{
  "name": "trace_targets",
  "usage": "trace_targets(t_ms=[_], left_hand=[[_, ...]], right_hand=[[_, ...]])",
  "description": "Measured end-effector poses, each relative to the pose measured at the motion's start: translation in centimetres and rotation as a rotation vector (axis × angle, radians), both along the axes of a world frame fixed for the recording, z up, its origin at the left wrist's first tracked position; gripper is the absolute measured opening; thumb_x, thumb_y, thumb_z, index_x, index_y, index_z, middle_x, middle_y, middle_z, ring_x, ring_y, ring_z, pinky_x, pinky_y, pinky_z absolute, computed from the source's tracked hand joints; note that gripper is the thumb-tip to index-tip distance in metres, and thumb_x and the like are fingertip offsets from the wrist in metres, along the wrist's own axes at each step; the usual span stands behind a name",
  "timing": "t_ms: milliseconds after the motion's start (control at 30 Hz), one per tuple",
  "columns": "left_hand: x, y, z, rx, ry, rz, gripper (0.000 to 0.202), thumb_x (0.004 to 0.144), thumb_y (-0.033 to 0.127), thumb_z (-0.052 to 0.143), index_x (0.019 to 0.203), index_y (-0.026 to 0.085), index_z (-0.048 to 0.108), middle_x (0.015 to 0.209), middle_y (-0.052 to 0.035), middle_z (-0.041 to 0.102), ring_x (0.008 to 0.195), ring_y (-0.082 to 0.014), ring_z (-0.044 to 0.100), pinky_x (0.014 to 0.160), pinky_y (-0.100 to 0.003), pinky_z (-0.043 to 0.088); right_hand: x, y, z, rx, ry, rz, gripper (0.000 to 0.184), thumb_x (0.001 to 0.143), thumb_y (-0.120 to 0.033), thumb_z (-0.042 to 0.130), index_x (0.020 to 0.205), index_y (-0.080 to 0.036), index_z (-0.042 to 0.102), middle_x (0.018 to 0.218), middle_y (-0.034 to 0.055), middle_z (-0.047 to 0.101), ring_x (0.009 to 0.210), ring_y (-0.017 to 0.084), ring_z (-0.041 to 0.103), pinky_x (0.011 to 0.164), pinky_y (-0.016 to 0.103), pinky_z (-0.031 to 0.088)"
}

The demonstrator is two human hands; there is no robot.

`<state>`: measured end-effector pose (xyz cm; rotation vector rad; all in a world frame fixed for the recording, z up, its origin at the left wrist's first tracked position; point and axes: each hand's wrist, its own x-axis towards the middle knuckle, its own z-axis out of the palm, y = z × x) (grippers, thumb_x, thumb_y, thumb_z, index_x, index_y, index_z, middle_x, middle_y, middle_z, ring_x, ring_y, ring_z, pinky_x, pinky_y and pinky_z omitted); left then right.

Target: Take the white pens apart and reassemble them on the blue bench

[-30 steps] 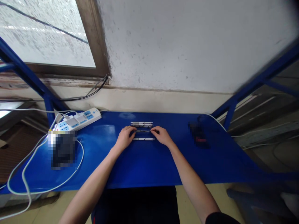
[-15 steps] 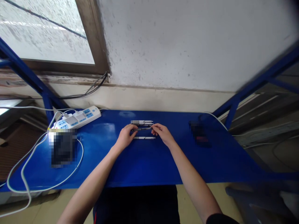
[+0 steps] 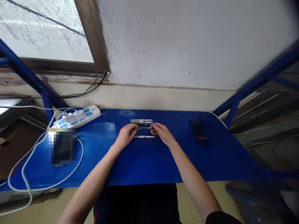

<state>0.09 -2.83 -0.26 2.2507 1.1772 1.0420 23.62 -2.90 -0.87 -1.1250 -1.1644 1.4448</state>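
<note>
On the blue table top (image 3: pixel 144 165), my left hand (image 3: pixel 125 135) and my right hand (image 3: pixel 162 133) pinch the two ends of a dark pen (image 3: pixel 142 128). Two white-and-grey pens (image 3: pixel 141 121) lie side by side just beyond it, close to my fingertips. A single white pen (image 3: pixel 144 136) lies nearer to me, just below the dark pen and between my hands. My hands do not appear to grip any of the white pens.
A white power strip (image 3: pixel 76 118) lies at the table's far left. In front of it stands a blurred dark object (image 3: pixel 63 147), looped by a white cable (image 3: pixel 70 175). Another blurred dark object (image 3: pixel 199 133) lies to the right. Blue frame posts (image 3: pixel 233 109) rise at both sides.
The dark pen has risen into my fingers and shifted slightly away from me. My hands have drawn closer together around it. The view has tilted slightly.
</note>
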Motion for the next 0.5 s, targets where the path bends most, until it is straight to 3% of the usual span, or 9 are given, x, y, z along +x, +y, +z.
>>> trace_targets(t_ms=[333, 500], left_hand=[[-0.17, -0.12, -0.02, 0.003, 0.089, 0.040, 0.018, 0.090, 0.028, 0.055, 0.104, 0.021, 0.064, 0.090, -0.0046, 0.071, 0.079, -0.0188, 0.063, 0.076, -0.030, 0.047], [-0.21, -0.26, 0.50, -0.022, 0.097, 0.008, 0.018, 0.092, 0.029, 0.052, 0.104, 0.022, 0.063, 0.098, -0.0043, 0.071, 0.085, -0.0195, 0.065, 0.077, -0.029, 0.047]], right_hand=[[0.08, 0.17, -0.42, 0.073, 0.001, 0.001, 0.025, 0.080, -0.042, 0.066, 0.083, -0.017, 0.067, 0.063, 0.0008, 0.064, 0.057, 0.012, 0.054, 0.057, 0.025, 0.040], [0.11, 0.15, -0.59, 0.085, -0.007, -0.004, 0.023, 0.080, -0.040, 0.066, 0.083, -0.017, 0.068, 0.062, 0.0003, 0.063, 0.057, 0.012, 0.054, 0.059, 0.026, 0.040]])
